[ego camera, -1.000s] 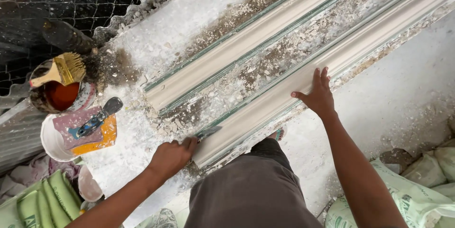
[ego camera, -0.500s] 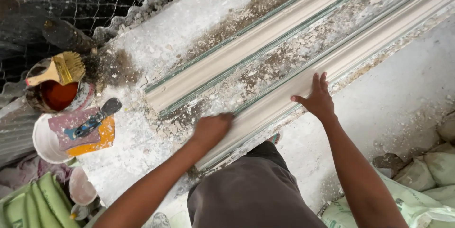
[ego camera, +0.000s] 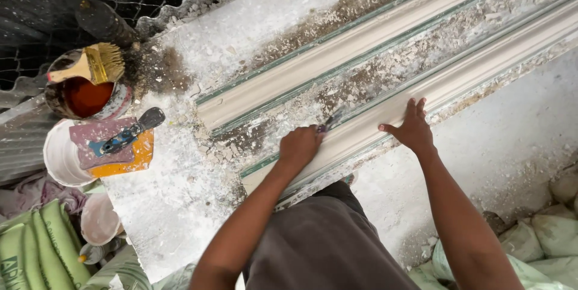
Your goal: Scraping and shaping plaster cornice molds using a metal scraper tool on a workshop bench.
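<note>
scraping step: your left hand fisted round a scraper on the near plaster moulding, right hand flat, holding nothing.

Scraper blade mostly hidden by left hand

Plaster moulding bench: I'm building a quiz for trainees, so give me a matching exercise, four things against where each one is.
Things:
1. left hand
2. right hand
3. brush
4. putty knife

Places:
A. lying across the can of reddish liquid
B. flat on the near moulding, fingers spread
C. on the boards over the white bucket
D. closed round a small tool at the near moulding's left part

Pairs: 1-D, 2-B, 3-A, 4-C
</note>
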